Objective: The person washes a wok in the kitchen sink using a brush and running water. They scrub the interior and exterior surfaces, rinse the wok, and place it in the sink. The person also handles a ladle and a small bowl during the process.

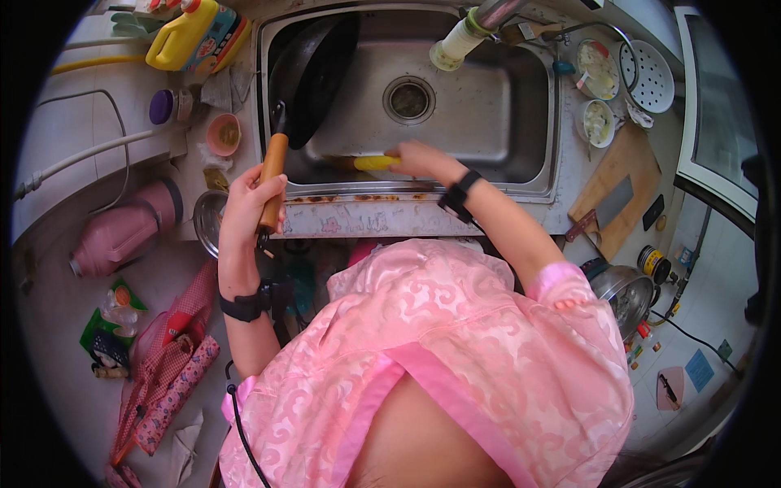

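My left hand [253,198] grips the wooden handle [274,168] of a black wok [314,88]. The wok stands tilted on its side within the left part of a stainless steel sink [500,186]. Over the sink's near side, my right hand [424,163] holds a yellow tool, perhaps a brush [373,163]. Its left end is brownish and blurred, and sits apart from the wok. Farther back in the basin is the round drain [409,100], with small dark bits scattered on the metal around it.
A faucet [464,39] reaches over the sink from the back. To the right are food bowls [597,124], a white colander [648,76], and a cleaver [615,201] on a wooden cutting board [634,155]. At left stand a yellow detergent jug [189,39], a pink bowl [224,134] and a glass lid [209,222].
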Available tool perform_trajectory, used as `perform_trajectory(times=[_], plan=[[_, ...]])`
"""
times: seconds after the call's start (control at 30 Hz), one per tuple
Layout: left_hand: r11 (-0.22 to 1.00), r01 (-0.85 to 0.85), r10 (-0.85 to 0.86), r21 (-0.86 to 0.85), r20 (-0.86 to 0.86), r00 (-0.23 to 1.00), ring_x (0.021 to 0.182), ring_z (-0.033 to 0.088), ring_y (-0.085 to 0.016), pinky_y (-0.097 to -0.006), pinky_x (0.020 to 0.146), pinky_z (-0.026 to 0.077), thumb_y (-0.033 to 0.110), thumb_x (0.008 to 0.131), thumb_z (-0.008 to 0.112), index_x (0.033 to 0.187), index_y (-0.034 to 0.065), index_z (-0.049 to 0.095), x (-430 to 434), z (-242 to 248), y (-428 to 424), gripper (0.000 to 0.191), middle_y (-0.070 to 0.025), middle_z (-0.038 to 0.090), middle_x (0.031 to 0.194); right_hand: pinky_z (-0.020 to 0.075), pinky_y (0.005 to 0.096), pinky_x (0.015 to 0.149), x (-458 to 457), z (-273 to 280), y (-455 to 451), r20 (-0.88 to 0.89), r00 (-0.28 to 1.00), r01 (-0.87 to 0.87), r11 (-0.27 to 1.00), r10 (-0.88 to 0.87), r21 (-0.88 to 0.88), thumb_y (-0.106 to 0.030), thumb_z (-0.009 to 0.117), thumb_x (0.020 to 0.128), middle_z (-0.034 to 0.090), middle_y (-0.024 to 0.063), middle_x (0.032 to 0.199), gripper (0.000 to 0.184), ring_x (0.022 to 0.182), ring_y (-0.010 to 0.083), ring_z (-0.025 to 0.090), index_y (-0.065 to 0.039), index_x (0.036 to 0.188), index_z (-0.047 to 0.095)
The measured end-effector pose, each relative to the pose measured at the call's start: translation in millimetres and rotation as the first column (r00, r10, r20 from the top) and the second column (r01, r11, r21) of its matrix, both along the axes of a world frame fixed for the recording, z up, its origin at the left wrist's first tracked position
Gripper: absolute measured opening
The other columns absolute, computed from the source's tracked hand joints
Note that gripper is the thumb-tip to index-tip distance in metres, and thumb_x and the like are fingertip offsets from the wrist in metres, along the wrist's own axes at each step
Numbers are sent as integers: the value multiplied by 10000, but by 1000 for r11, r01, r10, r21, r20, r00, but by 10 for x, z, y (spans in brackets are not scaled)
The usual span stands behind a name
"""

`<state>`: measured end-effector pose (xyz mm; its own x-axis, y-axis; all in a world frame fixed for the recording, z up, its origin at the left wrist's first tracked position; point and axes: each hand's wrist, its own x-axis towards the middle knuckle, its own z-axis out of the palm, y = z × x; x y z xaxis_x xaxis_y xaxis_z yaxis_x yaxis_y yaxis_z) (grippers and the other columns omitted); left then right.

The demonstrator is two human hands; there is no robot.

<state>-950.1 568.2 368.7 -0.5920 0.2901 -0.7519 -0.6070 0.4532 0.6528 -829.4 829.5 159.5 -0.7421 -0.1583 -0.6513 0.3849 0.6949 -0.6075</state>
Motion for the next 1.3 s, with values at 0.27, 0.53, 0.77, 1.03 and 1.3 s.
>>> perform_trajectory(times=[0.27,0.53,0.77,1.03,1.3], plan=[[1000,11,-11,-2,16,1000,465,555,-124,-258,363,454,144,858,635,1099,-33,519,-78,-39,-32,321,-33,545,678,524,438,767,225,168,500,-20,949,316,944,-316,97,-280,582,837,697,186,908,386,845,339,675,-88,1160,667],[998,45,-46,-42,-11,999,463,539,-94,-229,360,427,161,862,627,1063,3,525,-7,-24,-21,275,-15,534,697,514,430,850,-224,-19,-673,-118,992,32,992,-47,-124,-302,601,832,683,213,1006,372,949,370,653,-64,1106,683],[997,50,-52,-55,-32,998,453,541,-131,-269,356,438,153,852,631,1173,-38,496,34,-76,-15,397,-44,542,691,513,449,789,226,-93,124,-80,941,337,937,-330,91,-304,556,882,685,210,971,404,878,379,658,-98,1224,619],[990,61,-69,-129,-55,996,452,551,-153,-304,357,457,134,850,612,1264,-59,418,201,-120,30,496,-73,553,713,524,460,773,833,390,737,-9,960,267,909,-279,319,-358,561,886,689,197,973,441,888,377,663,-150,1274,590],[968,77,-113,-239,-141,983,420,537,-161,-292,363,437,113,849,585,1307,-32,396,663,-285,119,516,-86,557,751,526,525,716,1419,343,1346,-202,880,455,641,-430,618,-351,474,949,673,256,918,532,832,440,652,-134,1428,394]])
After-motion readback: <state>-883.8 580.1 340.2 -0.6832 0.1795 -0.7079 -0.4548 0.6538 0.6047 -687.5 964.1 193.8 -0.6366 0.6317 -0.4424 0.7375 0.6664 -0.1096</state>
